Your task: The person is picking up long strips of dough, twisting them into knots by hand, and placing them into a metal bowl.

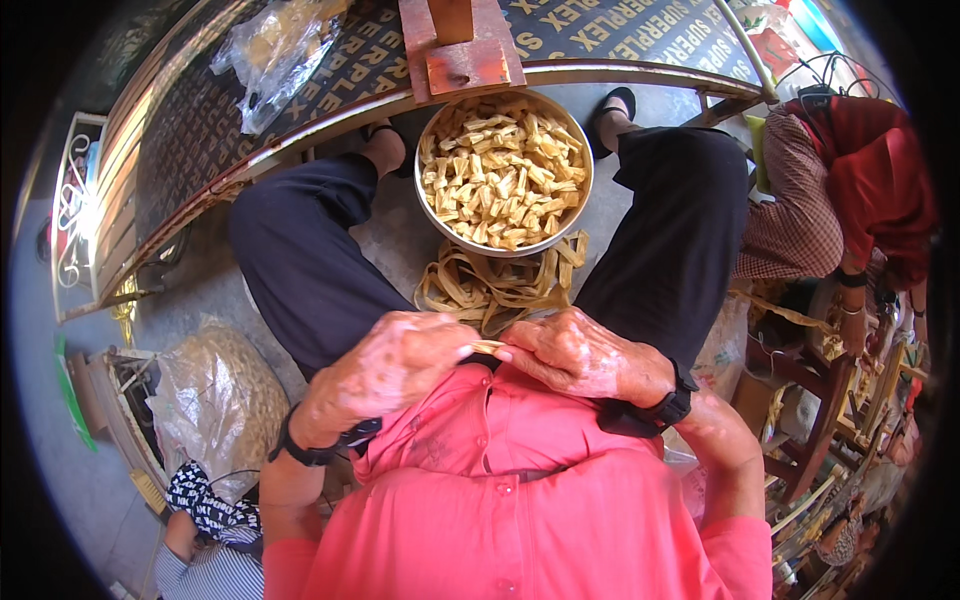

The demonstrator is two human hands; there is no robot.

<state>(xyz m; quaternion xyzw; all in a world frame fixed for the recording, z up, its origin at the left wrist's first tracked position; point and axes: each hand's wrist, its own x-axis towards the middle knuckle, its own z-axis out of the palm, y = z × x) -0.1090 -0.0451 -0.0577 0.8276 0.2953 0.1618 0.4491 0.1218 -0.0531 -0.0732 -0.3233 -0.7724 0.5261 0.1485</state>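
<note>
My left hand [401,360] and my right hand [581,356] meet in front of my waist. Fingertips of both pinch a short tan strip [487,346], apparently dried plant fibre; most of it is hidden by my fingers. Just beyond them, long flat fibre strips [487,281] lie in a loose tangle on the floor. Behind the tangle, between my feet, stands a round pale basin [504,251] heaped with knotted pieces [502,180] of similar tan material.
A metal-framed table [630,34] with a dark printed top spans the far side. Clear plastic [281,56] lies on it. A large filled plastic bag [225,397] stands at left. Another person [802,195] works at right beside a wooden frame [817,420]; a striped sleeve [206,566] shows lower left.
</note>
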